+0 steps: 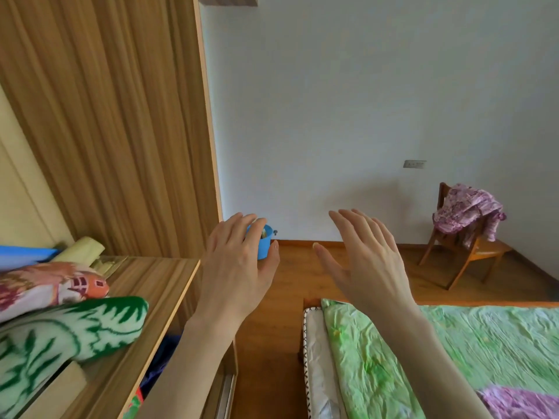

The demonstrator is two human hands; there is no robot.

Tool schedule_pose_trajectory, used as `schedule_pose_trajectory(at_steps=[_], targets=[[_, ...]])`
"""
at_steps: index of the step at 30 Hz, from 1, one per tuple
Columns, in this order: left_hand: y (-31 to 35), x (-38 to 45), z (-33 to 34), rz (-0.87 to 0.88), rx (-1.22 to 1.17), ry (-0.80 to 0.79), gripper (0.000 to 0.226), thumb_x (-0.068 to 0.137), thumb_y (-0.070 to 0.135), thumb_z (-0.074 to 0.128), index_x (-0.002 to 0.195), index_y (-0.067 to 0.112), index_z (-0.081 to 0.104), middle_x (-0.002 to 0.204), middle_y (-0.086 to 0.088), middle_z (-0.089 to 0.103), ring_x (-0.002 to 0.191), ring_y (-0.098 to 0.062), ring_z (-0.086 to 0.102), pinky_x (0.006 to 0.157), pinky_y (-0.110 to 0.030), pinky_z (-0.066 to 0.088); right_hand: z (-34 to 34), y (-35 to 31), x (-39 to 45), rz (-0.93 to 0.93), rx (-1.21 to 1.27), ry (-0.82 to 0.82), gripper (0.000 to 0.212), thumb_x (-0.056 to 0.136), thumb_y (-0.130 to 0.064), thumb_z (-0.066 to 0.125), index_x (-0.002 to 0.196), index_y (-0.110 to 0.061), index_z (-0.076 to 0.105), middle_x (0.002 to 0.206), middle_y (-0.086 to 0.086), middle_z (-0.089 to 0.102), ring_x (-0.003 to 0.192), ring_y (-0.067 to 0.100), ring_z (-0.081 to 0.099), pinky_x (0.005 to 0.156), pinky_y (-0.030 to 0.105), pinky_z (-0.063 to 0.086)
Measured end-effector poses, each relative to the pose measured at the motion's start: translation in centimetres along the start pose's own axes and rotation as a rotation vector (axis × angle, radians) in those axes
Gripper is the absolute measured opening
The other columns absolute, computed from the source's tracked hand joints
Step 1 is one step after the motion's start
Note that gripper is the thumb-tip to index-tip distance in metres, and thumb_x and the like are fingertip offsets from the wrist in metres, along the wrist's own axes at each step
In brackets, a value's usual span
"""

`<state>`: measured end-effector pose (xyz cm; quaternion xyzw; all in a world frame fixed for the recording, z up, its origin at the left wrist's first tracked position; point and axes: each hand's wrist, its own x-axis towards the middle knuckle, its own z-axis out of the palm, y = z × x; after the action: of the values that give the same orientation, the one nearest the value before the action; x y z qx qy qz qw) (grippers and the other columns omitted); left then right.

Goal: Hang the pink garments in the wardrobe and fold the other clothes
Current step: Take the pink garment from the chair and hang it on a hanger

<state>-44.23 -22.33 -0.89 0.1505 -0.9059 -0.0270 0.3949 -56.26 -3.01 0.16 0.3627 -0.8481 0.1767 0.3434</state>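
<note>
My left hand (236, 261) hovers in the air beside the wooden wardrobe (115, 122), fingers relaxed, holding nothing. My right hand (366, 255) is raised over the floor beyond the bed, fingers straight and spread, also empty. A pink-purple patterned garment (467, 211) is draped over a wooden chair (472, 255) by the far wall at right. Part of another pink-purple garment (523, 402) lies on the bed at the bottom right corner. Dark blue clothing (160, 361) shows inside the wardrobe under its shelf.
The wardrobe shelf (145, 297) carries a green-and-white blanket (60, 337) and a floral bundle (45, 285). A bed with a green sheet (453, 352) fills the lower right. A blue container (263, 244) stands on the wooden floor (290, 276) by the wall, partly behind my left hand.
</note>
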Motion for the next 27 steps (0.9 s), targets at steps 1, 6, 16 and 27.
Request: schedule_pose_trajectory(at_steps=[1,6,16,27], targets=[[-0.9,1.2,1.1,-0.004,-0.003,-0.009,0.056,0.105,0.054,0.033,0.138,0.016,0.059,0.14,-0.004,0.062,0.135,-0.025,0.054,0.112,-0.042,0.045,1.1,0.1,1.4,0.006,-0.004,-0.011,0.063,0.102,-0.061,0.043,0.149,-0.019,0.052,0.15,0.001,0.057,0.145,0.022,0.046,0.122,0.043,0.033],[-4.5,6.8,6.6,0.002,-0.021,-0.003,0.051,0.1,0.05,0.046,0.136,0.017,0.061,0.137,-0.005,0.065,0.132,-0.027,0.059,0.111,-0.047,0.049,5.9,1.3,7.7,0.012,-0.017,-0.011,0.064,0.102,-0.064,0.041,0.15,-0.022,0.05,0.151,-0.001,0.056,0.144,0.02,0.047,0.122,0.044,0.034],[-8.0,16.2,14.7,0.02,-0.105,-0.033,0.046,0.106,0.044,0.047,0.138,0.014,0.059,0.139,-0.007,0.064,0.134,-0.028,0.057,0.11,-0.053,0.05,14.0,4.3,15.6,0.044,-0.053,-0.009,0.064,0.102,-0.062,0.045,0.149,-0.018,0.053,0.149,0.002,0.057,0.143,0.023,0.049,0.12,0.045,0.038],[-11.2,25.8,25.0,0.07,-0.15,-0.036,0.053,0.103,0.045,0.042,0.139,0.01,0.058,0.14,-0.008,0.062,0.134,-0.027,0.055,0.113,-0.046,0.046,25.0,9.0,23.3,0.113,-0.089,-0.033,0.065,0.102,-0.063,0.044,0.148,-0.019,0.053,0.148,0.003,0.058,0.142,0.024,0.05,0.12,0.045,0.035]])
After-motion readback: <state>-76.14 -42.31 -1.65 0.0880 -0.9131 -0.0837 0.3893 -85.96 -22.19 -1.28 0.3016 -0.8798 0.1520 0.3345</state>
